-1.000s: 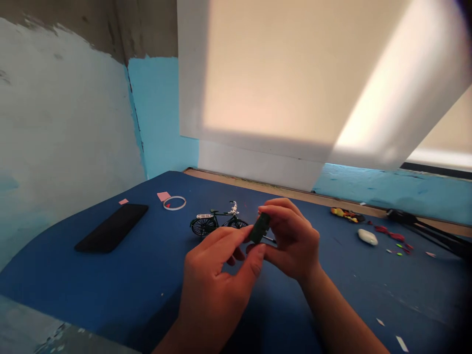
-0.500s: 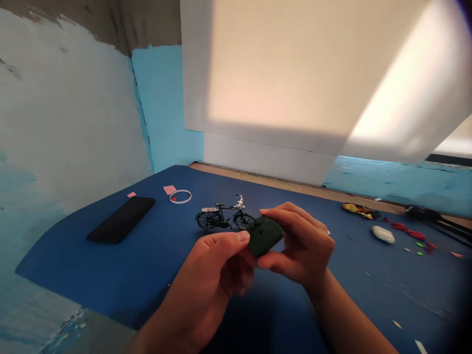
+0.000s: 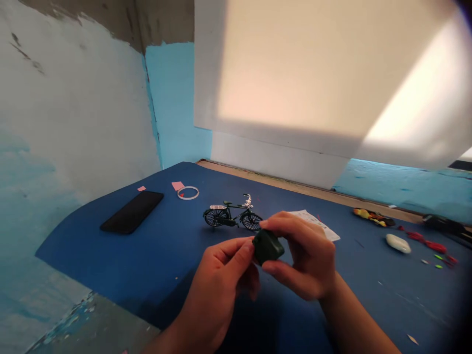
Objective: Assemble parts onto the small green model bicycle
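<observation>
Between my hands is a small dark green block-like piece point(image 3: 270, 247) with rounded edges; its kind I cannot make out. My right hand point(image 3: 308, 258) pinches it from above and below, thumb under and fingers on top. At its left end, the thumb and fingertips of my left hand point(image 3: 224, 275) are closed on it. Just behind my hands, a dark miniature bicycle point(image 3: 233, 215) with a white rear rack and white handlebar front stands upright on the blue mat point(image 3: 147, 265). The piece and my fingers come close to its front wheel.
A black phone-like slab point(image 3: 132, 212) lies at the left, near a white ring point(image 3: 188, 192) and pink paper point(image 3: 177, 186). Behind my right hand is a printed sheet point(image 3: 320, 225). To the right are a white stone-like object point(image 3: 398, 243), red cord point(image 3: 427, 242) and a yellow-black item point(image 3: 372, 217).
The green piece has turned, so its rounded side now shows instead of its flat face. My view has shifted left, and the printed sheet shows more behind my right hand.
</observation>
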The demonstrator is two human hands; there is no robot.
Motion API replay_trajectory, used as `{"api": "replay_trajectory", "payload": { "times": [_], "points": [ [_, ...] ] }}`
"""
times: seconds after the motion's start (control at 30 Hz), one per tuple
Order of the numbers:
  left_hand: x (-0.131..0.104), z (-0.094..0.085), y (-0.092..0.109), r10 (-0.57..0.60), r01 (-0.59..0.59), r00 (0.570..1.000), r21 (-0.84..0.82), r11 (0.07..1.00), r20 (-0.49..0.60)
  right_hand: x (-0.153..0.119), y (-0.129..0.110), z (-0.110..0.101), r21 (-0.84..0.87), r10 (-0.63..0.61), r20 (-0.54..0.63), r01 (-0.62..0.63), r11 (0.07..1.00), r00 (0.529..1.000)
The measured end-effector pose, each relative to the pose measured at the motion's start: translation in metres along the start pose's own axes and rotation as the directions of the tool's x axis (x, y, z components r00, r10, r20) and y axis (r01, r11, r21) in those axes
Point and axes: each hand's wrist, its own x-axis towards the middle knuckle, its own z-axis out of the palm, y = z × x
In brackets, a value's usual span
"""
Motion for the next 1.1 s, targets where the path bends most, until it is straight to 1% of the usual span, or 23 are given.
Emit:
{"api": "replay_trajectory", "payload": {
  "times": [0.1,0.2,0.3,0.37,0.47,0.53,0.6,0.67,0.73,0.77,0.8,0.87,0.93,1.03,1.1],
  "points": [
    [-0.005,-0.013,-0.008,0.070,-0.068,0.997,0.046,0.997,-0.030,-0.001,-0.004,0.002,-0.074,-0.048,0.133,0.058,0.996,0.990],
    [-0.013,-0.031,-0.014,0.090,-0.089,0.996,0.044,0.995,-0.022,-0.004,-0.003,0.012,-0.147,-0.084,0.198,0.115,0.982,0.977],
    [-0.015,-0.049,-0.015,0.112,-0.112,0.994,0.036,0.993,-0.011,-0.006,0.002,0.025,-0.176,-0.096,0.255,0.144,0.974,0.962],
    [-0.010,-0.057,-0.012,0.139,-0.137,0.990,0.067,0.988,-0.033,-0.002,0.005,0.033,-0.161,-0.070,0.291,0.121,0.980,0.954],
    [0.006,-0.070,0.000,0.210,-0.200,0.977,0.175,0.964,-0.037,0.013,0.012,0.040,-0.120,0.021,0.360,0.024,0.992,0.933],
    [0.020,-0.083,0.011,0.260,-0.242,0.965,0.329,0.913,-0.012,0.030,0.021,0.044,-0.123,0.073,0.398,-0.025,0.992,0.914],
    [0.033,-0.098,0.020,0.302,-0.253,0.953,0.535,0.806,-0.003,0.048,0.034,0.048,-0.160,0.112,0.419,-0.048,0.986,0.901],
    [0.044,-0.114,0.025,0.371,-0.256,0.928,0.728,0.637,0.001,0.063,0.049,0.052,-0.209,0.141,0.411,-0.057,0.976,0.901],
    [0.053,-0.127,0.025,0.436,-0.253,0.899,0.858,0.447,0.038,0.070,0.064,0.055,-0.236,0.150,0.389,-0.059,0.970,0.909],
    [0.057,-0.131,0.024,0.441,-0.242,0.896,0.896,0.373,0.058,0.071,0.070,0.057,-0.241,0.151,0.380,-0.060,0.969,0.913],
    [0.061,-0.133,0.022,0.425,-0.229,0.902,0.918,0.324,0.074,0.071,0.075,0.059,-0.242,0.154,0.378,-0.063,0.968,0.913],
    [0.068,-0.134,0.017,0.355,-0.213,0.929,0.933,0.291,0.101,0.069,0.082,0.061,-0.245,0.171,0.397,-0.075,0.967,0.902],
    [0.075,-0.132,0.013,0.312,-0.198,0.945,0.933,0.299,0.100,0.067,0.084,0.063,-0.280,0.202,0.432,-0.082,0.957,0.879],
    [0.082,-0.130,0.009,0.325,-0.169,0.944,0.925,0.340,0.053,0.068,0.083,0.062,-0.352,0.221,0.499,-0.038,0.935,0.838],
    [0.085,-0.130,0.008,0.339,-0.171,0.940,0.914,0.368,0.040,0.070,0.083,0.061,-0.353,0.208,0.541,-0.005,0.936,0.815]
  ]
}}
